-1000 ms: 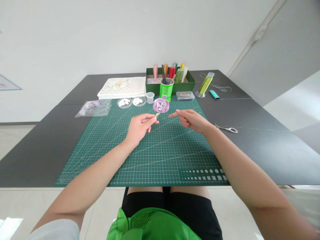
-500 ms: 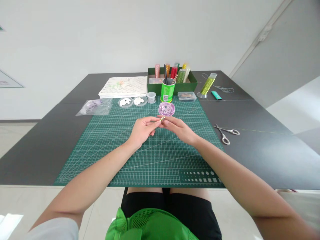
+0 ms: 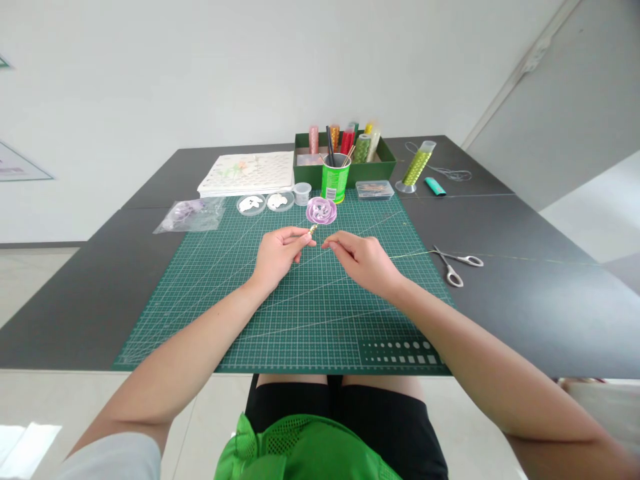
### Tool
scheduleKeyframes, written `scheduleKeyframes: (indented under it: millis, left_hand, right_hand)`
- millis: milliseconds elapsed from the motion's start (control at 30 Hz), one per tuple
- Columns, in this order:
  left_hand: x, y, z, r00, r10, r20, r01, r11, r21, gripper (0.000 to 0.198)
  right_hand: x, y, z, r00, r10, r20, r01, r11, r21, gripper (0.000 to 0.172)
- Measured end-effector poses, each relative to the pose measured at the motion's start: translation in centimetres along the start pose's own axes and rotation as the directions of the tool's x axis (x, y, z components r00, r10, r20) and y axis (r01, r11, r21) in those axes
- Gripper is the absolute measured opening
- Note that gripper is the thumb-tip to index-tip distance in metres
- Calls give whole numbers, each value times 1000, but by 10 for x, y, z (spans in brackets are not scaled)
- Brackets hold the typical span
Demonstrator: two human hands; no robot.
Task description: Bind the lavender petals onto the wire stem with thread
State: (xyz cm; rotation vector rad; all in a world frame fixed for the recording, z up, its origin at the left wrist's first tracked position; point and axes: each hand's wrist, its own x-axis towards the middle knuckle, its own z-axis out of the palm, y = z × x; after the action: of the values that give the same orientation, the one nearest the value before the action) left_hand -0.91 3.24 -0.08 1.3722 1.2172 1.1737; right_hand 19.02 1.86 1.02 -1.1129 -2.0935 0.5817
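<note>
A purple artificial flower (image 3: 321, 210) with layered petals stands just beyond my hands. My left hand (image 3: 280, 253) pinches its short stem, which shows a gold-green wrap (image 3: 313, 229) below the bloom. To the right of it, my right hand (image 3: 364, 260) is closed, thumb against bent fingers, a small gap from the stem. A thin yellow-green thread (image 3: 413, 255) comes out from behind the right hand and runs right across the table; its end at the fingers is too fine to make out.
Scissors (image 3: 453, 267) lie partly spread beside the green cutting mat (image 3: 240, 340). Behind the flower stand a green can (image 3: 335, 181) with tools and a box (image 3: 370, 175) of thread spools. A green-yellow spool (image 3: 419, 163) stands far right. Dishes with white pieces (image 3: 251, 205) sit left.
My hands have come apart; the right one has drawn back rightward from the stem. The flower has shifted slightly left and up with my left hand. The thread now shows more clearly.
</note>
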Motion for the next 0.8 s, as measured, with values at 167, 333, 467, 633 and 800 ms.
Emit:
scheduleKeyframes:
  millis: [167, 333, 467, 633, 800]
  left_hand:
    - [3, -1, -3, 1000, -22, -5, 22, 996, 85, 27]
    - [3, 0, -4, 1000, -21, 10, 19, 980, 198, 20]
    - [0, 1, -2, 987, -73, 142, 16, 930, 367, 13]
    - [-12, 6, 6, 936, -87, 341, -93, 873, 479, 10]
    - [-24, 11, 14, 878, -118, 464, -122, 882, 455, 8]
  right_hand:
    - [1, -6, -13, 1000, 3, -28, 3, 977, 213, 29]
    - [-2, -14, -25, 999, -41, -20, 45, 932, 360, 28]
    - [-3, -13, -33, 999, -43, -33, 53, 907, 418, 26]
    - [1, -7, -40, 998, -22, -52, 42, 905, 424, 21]
    - [6, 1, -38, 998, -12, -54, 31, 926, 376, 22]
